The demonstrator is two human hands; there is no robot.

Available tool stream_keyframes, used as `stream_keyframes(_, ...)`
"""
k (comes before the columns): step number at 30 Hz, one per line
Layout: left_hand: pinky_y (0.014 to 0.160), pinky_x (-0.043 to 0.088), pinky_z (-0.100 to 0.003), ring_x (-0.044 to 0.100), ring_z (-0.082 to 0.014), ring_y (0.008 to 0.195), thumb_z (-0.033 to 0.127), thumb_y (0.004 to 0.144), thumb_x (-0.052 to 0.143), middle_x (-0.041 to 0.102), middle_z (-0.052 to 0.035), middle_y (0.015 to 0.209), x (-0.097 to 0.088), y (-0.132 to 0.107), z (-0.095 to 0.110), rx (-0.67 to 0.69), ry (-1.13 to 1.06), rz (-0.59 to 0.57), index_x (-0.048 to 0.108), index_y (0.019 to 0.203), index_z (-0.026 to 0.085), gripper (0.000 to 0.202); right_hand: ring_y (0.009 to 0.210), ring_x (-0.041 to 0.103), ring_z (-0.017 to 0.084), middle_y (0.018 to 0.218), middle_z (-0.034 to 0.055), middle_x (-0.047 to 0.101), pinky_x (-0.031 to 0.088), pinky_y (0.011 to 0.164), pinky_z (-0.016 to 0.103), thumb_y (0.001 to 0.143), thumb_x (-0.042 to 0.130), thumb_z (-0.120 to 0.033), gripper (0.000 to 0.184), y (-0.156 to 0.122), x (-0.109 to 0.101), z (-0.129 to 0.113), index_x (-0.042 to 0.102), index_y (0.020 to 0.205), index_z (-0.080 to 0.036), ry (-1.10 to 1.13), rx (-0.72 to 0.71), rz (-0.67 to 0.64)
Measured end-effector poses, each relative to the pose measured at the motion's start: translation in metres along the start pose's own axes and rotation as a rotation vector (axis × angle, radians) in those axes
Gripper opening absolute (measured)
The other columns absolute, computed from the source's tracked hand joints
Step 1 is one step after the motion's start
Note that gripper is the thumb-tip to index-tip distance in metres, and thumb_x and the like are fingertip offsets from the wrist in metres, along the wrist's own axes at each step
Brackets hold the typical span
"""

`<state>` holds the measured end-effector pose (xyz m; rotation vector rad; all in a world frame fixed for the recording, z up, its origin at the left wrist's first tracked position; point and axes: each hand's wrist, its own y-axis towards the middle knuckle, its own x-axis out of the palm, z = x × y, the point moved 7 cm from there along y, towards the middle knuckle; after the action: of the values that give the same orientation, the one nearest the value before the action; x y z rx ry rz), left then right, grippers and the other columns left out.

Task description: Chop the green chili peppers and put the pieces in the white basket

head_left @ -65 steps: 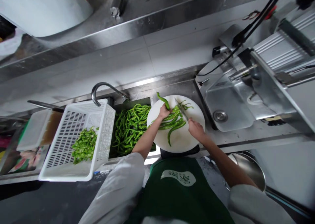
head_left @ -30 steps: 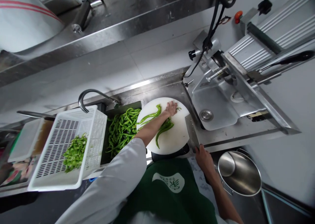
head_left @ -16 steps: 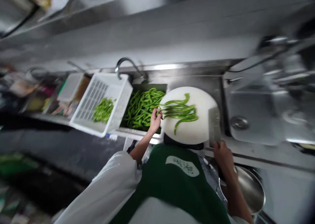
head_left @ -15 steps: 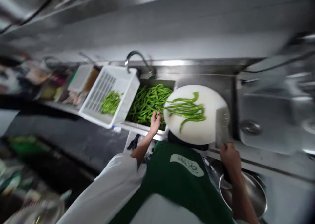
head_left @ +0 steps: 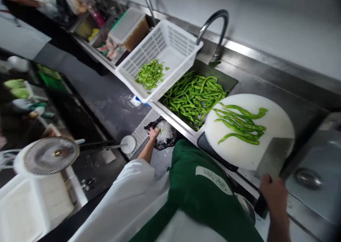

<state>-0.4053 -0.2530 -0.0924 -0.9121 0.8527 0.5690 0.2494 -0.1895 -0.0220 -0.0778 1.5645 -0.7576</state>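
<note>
My left hand point(head_left: 153, 133) hangs below the counter edge over a black bag point(head_left: 170, 141) with white plastic in it. Its fingers are bunched, with a speck of green beside them. My right hand point(head_left: 274, 195) grips the dark handle of a cleaver point(head_left: 274, 157), whose blade lies flat on the near right edge of the round white cutting board point(head_left: 278, 119). Several long green peppers point(head_left: 239, 123) lie side by side on the board. Left of the board, a sink tub holds a heap of whole green peppers point(head_left: 194, 94).
A white slotted basket point(head_left: 173, 39) with chopped pepper pieces point(head_left: 149, 75) rests tilted on the sink's left rim under a curved faucet point(head_left: 213, 25). A lidded container point(head_left: 129, 25) stands further left. A round wire-faced fan point(head_left: 50, 155) and dark floor lie at lower left.
My left hand has left the board's edge and dropped to the black bag below the counter. The view has swung left and down. The cleaver stays at the board's right edge.
</note>
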Motion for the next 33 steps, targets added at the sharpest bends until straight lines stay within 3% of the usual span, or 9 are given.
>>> stream_keyframes(3, 0.105, 0.049, -0.043, 0.061, -0.0308, 0.122, 0.024, 0.092, 0.055, 0.064, -0.0168, 0.124, -0.003, -0.004, 0.041, 0.132, -0.017, 0.136, 0.056, 0.121, 0.018, 0.03, 0.091, 0.071, 0.038, 0.095, 0.0313, 0.073, 0.048, 0.076, 0.041, 0.104, 0.032, -0.033, 0.055, -0.01, -0.003, -0.016, 0.065, 0.123, 0.005, 0.056, -0.001, -0.013)
stream_keyframes(6, 0.1, 0.052, -0.037, 0.066, -0.0242, 0.109, 0.019, 0.095, 0.049, 0.068, -0.0109, 0.113, 0.021, -0.03, 0.141, 0.595, -0.187, 0.13, 0.062, 0.11, 0.021, 0.02, 0.089, 0.071, 0.033, 0.098, 0.027, 0.073, 0.047, 0.075, 0.037, 0.105, 0.034, -0.029, 0.047, -0.013, 0.0, -0.024, 0.066, 0.12, 0.001, 0.103, 0.025, -0.011)
stream_keyframes(11, 0.101, 0.052, -0.036, 0.065, -0.0227, 0.106, 0.016, 0.098, 0.046, 0.071, -0.0102, 0.107, 0.124, -0.137, 0.34, 1.398, -0.226, -0.237, 0.071, 0.106, 0.018, 0.026, 0.075, 0.068, 0.025, 0.09, 0.0179, 0.073, 0.046, 0.071, 0.032, 0.106, 0.038, -0.029, 0.039, -0.016, 0.009, -0.025, 0.065, 0.119, -0.004, 0.168, 0.048, 0.024)
stream_keyframes(14, 0.102, 0.051, -0.042, 0.065, -0.0266, 0.108, 0.015, 0.097, 0.049, 0.071, -0.0128, 0.11, 0.188, -0.185, 0.407, 1.575, 0.049, -0.404, 0.074, 0.112, 0.016, 0.029, 0.081, 0.07, 0.026, 0.091, 0.0178, 0.073, 0.045, 0.072, 0.032, 0.108, 0.036, -0.028, 0.037, -0.016, 0.011, -0.025, 0.063, 0.118, -0.005, 0.189, 0.039, 0.028)
stream_keyframes(16, 0.101, 0.052, -0.044, 0.066, -0.0288, 0.108, 0.014, 0.096, 0.052, 0.071, -0.0137, 0.111, 0.214, -0.196, 0.423, 1.56, 0.196, -0.442, 0.075, 0.113, 0.015, 0.028, 0.088, 0.071, 0.028, 0.095, 0.0189, 0.073, 0.045, 0.075, 0.033, 0.108, 0.036, -0.028, 0.036, -0.016, 0.012, -0.024, 0.063, 0.118, -0.005, 0.191, 0.04, 0.03)
stream_keyframes(18, 0.1, 0.053, -0.042, 0.067, -0.0273, 0.105, 0.013, 0.094, 0.055, 0.072, -0.0128, 0.11, 0.224, -0.196, 0.425, 1.529, 0.218, -0.475, 0.076, 0.112, 0.016, 0.027, 0.093, 0.071, 0.029, 0.096, 0.0187, 0.073, 0.046, 0.077, 0.033, 0.108, 0.036, -0.028, 0.035, -0.015, 0.014, -0.024, 0.062, 0.119, -0.006, 0.205, 0.041, 0.027)
stream_keyframes(23, 0.098, 0.053, -0.037, 0.066, -0.0229, 0.103, 0.015, 0.098, 0.054, 0.073, -0.0112, 0.108, 0.204, -0.175, 0.411, 1.505, 0.023, -0.428, 0.078, 0.103, 0.017, 0.025, 0.095, 0.072, 0.03, 0.098, 0.0189, 0.073, 0.046, 0.08, 0.035, 0.109, 0.035, -0.03, 0.036, -0.013, 0.02, -0.022, 0.058, 0.125, -0.007, 0.245, 0.072, 0.006)
stream_keyframes(28, 0.099, 0.052, -0.041, 0.066, -0.0255, 0.101, 0.019, 0.093, 0.064, 0.075, -0.0099, 0.107, 0.204, -0.17, 0.397, 1.562, 0.267, -0.478, 0.08, 0.105, 0.018, 0.02, 0.094, 0.072, 0.03, 0.096, 0.0177, 0.073, 0.045, 0.077, 0.034, 0.109, 0.036, -0.03, 0.035, -0.011, 0.02, -0.019, 0.058, 0.124, -0.008, 0.253, 0.066, -0.012)
stream_keyframes(33, 0.102, 0.05, -0.042, 0.064, -0.0285, 0.112, 0.024, 0.094, 0.066, 0.073, -0.011, 0.116, 0.206, -0.177, 0.402, 1.625, 0.434, -0.43, 0.079, 0.111, 0.019, 0.022, 0.091, 0.071, 0.029, 0.091, 0.0159, 0.072, 0.042, 0.072, 0.033, 0.109, 0.037, -0.032, 0.036, -0.012, 0.018, -0.017, 0.059, 0.123, -0.007, 0.252, 0.064, -0.005)
